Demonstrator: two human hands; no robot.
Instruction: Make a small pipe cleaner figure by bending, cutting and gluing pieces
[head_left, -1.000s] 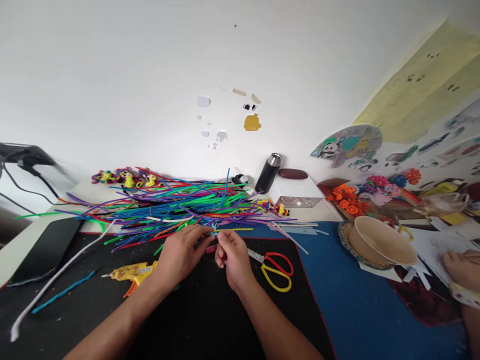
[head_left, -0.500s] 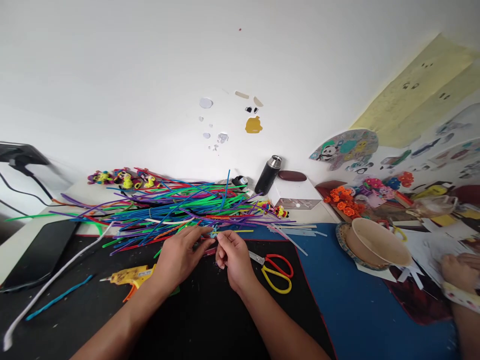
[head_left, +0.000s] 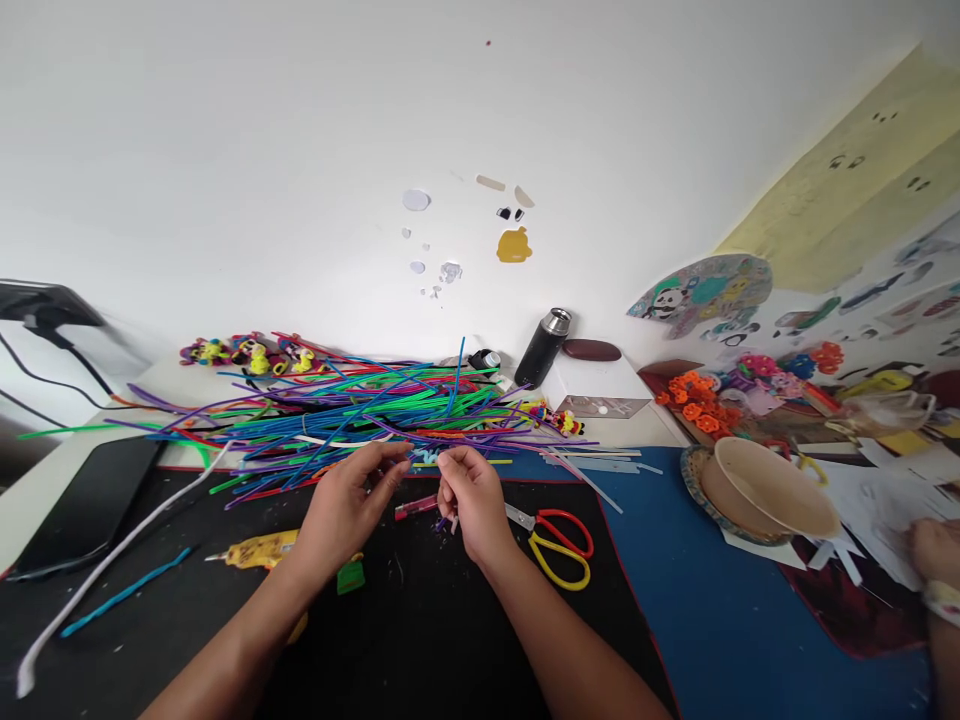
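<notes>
Over the black mat [head_left: 409,640] by a white wall [head_left: 300,150], left hand [head_left: 346,508] and right hand [head_left: 471,498] pinch one blue pipe-cleaner [head_left: 425,457].

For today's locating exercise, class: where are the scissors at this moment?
In the head view, the red-and-yellow scissors lie on the black mat, just right of the right hand, near the border with the blue mat.

White wall [head_left: 225,150], yellow paper [head_left: 847,200] at right, black desk mat [head_left: 420,640]
</notes>
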